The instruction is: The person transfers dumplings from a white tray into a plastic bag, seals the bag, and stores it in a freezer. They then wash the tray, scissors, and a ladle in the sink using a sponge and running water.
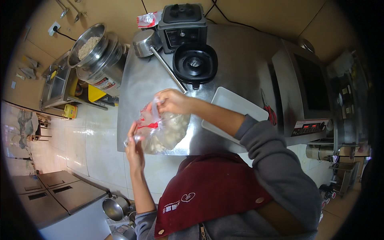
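A clear plastic bag [177,129] with red print lies near the front left of the stainless steel table [234,66]. Pale, lumpy pieces fill it; what they are I cannot tell. My left hand [134,150] grips one side of the bag's gathered top at the table's left edge. The other side of that top is pinched in my right hand [171,101], just past the end of a steel ladle's handle [168,67]. Between the hands the plastic is pulled apart. A white rectangular tray [237,103] lies under my right forearm, which hides part of it.
Behind stand a blender base with a dark cover [182,30] and a black lid-like part [195,63]. Red-handled scissors [270,112] lie beside a steel appliance [300,84] with a lit panel. At left, a steel bowl [88,46] of pale food tops a large bucket [105,78].
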The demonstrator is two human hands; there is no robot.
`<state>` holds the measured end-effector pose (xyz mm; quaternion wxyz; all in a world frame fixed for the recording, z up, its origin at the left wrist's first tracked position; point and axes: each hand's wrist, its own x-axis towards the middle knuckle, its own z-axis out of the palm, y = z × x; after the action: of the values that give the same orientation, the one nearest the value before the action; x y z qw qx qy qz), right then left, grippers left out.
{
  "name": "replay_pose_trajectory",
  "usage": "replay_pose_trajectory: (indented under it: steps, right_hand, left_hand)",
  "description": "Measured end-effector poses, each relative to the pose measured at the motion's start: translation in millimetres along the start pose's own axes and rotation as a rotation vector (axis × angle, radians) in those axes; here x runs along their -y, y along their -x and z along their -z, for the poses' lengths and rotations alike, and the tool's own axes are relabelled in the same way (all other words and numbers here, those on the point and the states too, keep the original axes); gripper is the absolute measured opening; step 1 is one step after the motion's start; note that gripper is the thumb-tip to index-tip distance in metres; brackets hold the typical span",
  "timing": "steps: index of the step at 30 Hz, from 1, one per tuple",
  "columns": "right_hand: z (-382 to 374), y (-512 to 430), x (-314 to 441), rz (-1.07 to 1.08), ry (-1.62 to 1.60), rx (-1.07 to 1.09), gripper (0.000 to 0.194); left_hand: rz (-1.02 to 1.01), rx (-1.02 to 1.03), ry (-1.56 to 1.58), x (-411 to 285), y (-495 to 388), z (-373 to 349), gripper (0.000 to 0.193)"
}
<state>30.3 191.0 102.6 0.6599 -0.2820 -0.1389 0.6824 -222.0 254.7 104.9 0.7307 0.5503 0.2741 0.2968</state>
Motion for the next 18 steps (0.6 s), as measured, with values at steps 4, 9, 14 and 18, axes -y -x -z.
replay_pose_trajectory:
  steps: [4, 9, 14, 18]
  right_hand:
    - [-30, -17, -10, 0.175, 0.039, -0.006, 0.016]
    - [-8, -23, 0, 0.244, 0.178, -0.210, 0.024]
    - [14, -11, 0, 0.174, 0.200, -0.509, 0.029]
    - [-19, -11, -2, 0.234, 0.473, -0.371, 0.027]
  left_hand:
    - [-0.054, 0.042, 0.316, 16, -27, -26, 0.044]
    - [-0.159, -0.084, 0.398, 29, -31, -19, 0.035]
    - [0.046, -0.256, 0.358, 37, -21, -9, 0.034]
    - [0.001, -0.188, 0.130, 33, -31, -18, 0.028]
